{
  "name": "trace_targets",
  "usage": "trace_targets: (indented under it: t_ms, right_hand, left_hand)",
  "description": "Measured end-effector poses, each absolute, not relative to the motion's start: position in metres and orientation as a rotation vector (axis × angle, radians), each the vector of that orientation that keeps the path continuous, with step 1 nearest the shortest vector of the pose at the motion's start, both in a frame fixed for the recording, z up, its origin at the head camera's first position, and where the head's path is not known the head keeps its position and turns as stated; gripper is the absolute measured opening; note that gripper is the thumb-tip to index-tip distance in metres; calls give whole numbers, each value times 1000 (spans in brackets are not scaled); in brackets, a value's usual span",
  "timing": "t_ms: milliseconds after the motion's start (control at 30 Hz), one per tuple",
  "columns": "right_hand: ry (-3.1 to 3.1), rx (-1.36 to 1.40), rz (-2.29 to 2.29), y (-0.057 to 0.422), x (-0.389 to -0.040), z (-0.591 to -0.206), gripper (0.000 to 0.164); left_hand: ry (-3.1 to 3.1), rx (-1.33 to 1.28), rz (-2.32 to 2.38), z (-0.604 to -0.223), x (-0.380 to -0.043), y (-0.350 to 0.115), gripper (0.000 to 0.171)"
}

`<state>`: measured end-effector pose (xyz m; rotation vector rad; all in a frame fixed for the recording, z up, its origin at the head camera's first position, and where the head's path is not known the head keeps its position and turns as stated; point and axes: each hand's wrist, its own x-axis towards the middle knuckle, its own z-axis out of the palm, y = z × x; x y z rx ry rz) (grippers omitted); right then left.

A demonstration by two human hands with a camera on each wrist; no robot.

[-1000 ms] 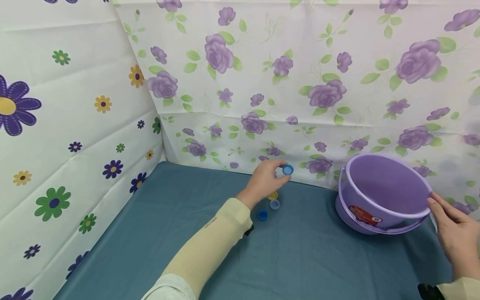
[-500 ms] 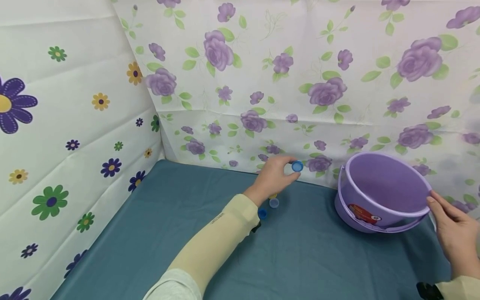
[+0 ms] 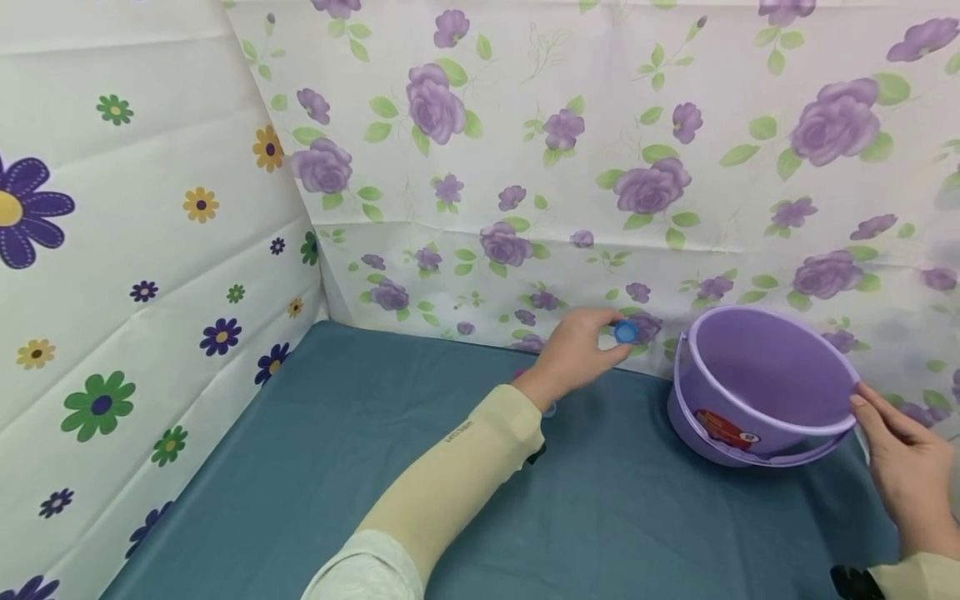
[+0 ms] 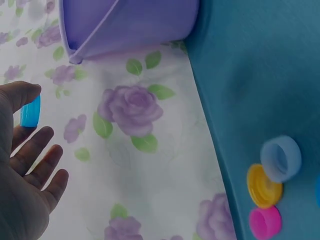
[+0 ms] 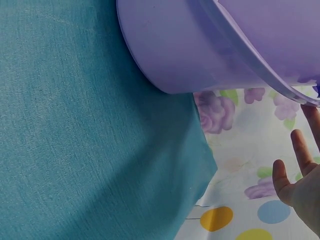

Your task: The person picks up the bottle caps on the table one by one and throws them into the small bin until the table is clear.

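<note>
My left hand (image 3: 576, 350) pinches a blue bottle cap (image 3: 626, 332) between thumb and index finger, above the cloth and left of the bucket. In the left wrist view the blue cap's side faces the camera, and the other fingers stand loosely apart from it. The purple bucket (image 3: 692, 396) leans towards me, its mouth showing an inside with nothing seen in it. On its right rim, my right hand (image 3: 911, 467) grips with thumb and fingers. A pale blue cap (image 4: 281, 159), a yellow cap (image 4: 257, 186) and a pink cap (image 4: 265, 223) lie close together on the cloth.
A dark teal cloth (image 3: 637, 517) covers the table. Behind it hangs a white sheet with purple roses (image 3: 435, 104), and a flowered sheet (image 3: 150, 233) stands on the left. The bucket's handle (image 3: 757, 457) hangs down across its front.
My left hand has moved right with the blue cap, towards the bucket. Its wrist and sleeve now cover most of the caps on the cloth. My right hand keeps its grip on the bucket.
</note>
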<state>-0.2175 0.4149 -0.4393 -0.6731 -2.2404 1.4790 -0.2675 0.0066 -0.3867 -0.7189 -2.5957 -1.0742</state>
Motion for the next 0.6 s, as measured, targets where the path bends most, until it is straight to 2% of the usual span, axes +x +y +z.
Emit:
trace_targets:
  t_ms: [167, 600]
  right_hand:
    - [-2241, -672, 1467, 416, -217, -440, 39]
    - [-2260, -695, 1446, 416, -218, -438, 40]
  left_hand:
    - [-2589, -741, -1010, -380, -268, 23, 34]
    - [-2580, -866, -924, -363, -273, 63, 29]
